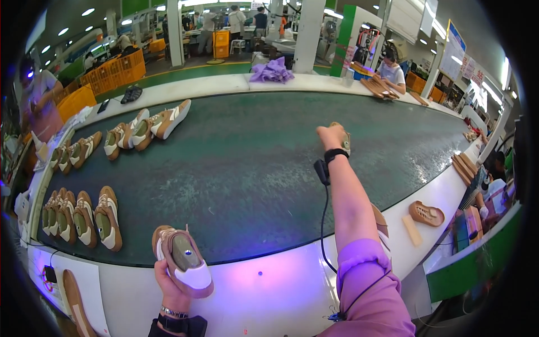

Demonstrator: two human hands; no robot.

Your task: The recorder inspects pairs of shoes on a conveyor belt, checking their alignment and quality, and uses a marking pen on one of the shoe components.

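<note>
A tan and white sneaker [196, 276] with an olive insole rests in my left hand [169, 286], fingers wrapped round its side above the white ledge [269, 303]. My right arm stretches far out over the dark green conveyor belt [241, 151]. At its end, my right hand [331, 136] is closed on another sneaker [346, 147], mostly hidden behind the hand and wrist. Part of a further shoe [382, 227] shows behind my right forearm at the belt's near edge.
Several sneakers [108, 219] stand in rows on the belt's left, more [168, 119] farther back. A tan sole [426, 213] and a pale block [411, 230] lie on the right ledge. A purple cloth [272, 71] sits on the far ledge; a co-worker [391, 73] sits beyond stacked soles [377, 87].
</note>
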